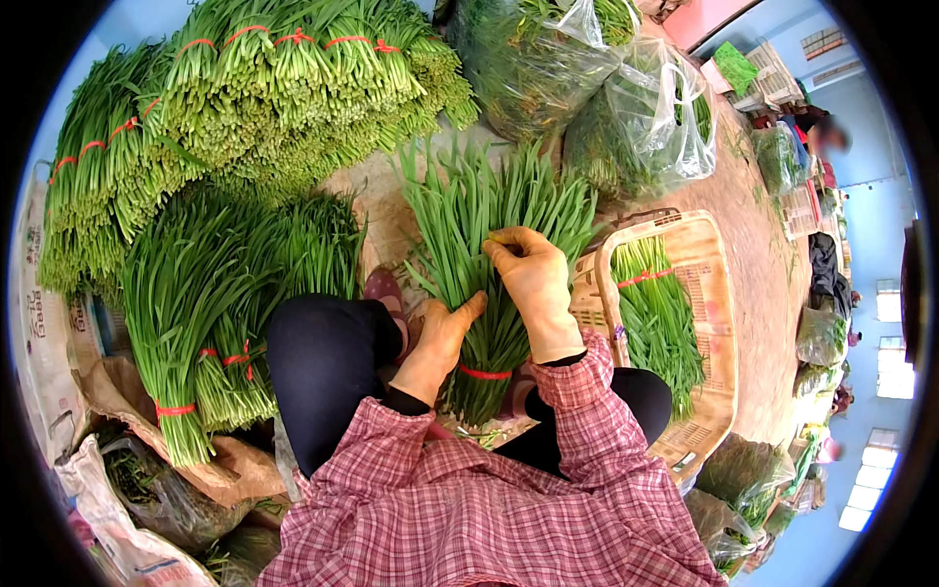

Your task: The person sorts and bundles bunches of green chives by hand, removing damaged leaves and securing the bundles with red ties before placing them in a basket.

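Between my knees stands a bunch of green garlic chives (469, 213), its leaves fanned out away from me. A red band (484, 373) circles it near the base. My left hand (439, 339), in a pale rubber glove, grips the bunch from the left above the band; its thumb lies across the leaves and the other fingers are largely hidden. My right hand (539, 286), gloved alike, is over the leaves on the right side. Its thumb and forefinger come together at the leaves; whether a leaf is between them cannot be made out.
To my right, a yellow plastic crate (722, 323) holds a banded bunch (653, 315). Tied bunches (293, 88) are piled at the far left, with more bunches (198, 293) beside my left knee. Stuffed clear bags (638, 117) stand ahead. Another person (829, 136) is at the far right.
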`<action>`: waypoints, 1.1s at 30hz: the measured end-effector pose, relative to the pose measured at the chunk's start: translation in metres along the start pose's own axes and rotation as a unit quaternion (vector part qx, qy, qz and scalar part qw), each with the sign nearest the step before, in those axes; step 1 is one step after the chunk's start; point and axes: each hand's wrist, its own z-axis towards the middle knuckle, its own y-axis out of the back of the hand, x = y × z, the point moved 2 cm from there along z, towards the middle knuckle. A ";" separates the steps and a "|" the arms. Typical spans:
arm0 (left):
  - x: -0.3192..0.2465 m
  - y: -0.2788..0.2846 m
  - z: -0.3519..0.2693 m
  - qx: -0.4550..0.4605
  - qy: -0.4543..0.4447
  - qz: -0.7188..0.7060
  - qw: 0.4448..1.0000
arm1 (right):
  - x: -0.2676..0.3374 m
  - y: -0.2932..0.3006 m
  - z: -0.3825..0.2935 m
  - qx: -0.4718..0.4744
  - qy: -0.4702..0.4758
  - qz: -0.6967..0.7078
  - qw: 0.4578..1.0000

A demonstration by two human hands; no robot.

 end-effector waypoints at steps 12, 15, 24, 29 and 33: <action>0.005 0.004 0.005 -0.020 0.004 0.002 1.000 | 0.007 0.011 -0.002 0.055 -0.109 0.169 0.978; 0.005 0.002 0.005 0.003 0.005 0.009 1.000 | 0.001 0.001 -0.002 0.035 -0.087 0.072 0.993; 0.005 0.002 0.004 0.000 0.003 0.019 1.000 | 0.003 0.008 -0.004 0.022 -0.118 0.219 0.968; 0.002 -0.004 0.002 -0.011 -0.002 0.061 0.998 | -0.023 0.001 0.007 0.033 -0.056 0.031 0.997; 0.002 -0.003 0.002 -0.028 -0.004 0.110 0.994 | -0.006 0.002 -0.001 0.044 -0.129 0.144 0.980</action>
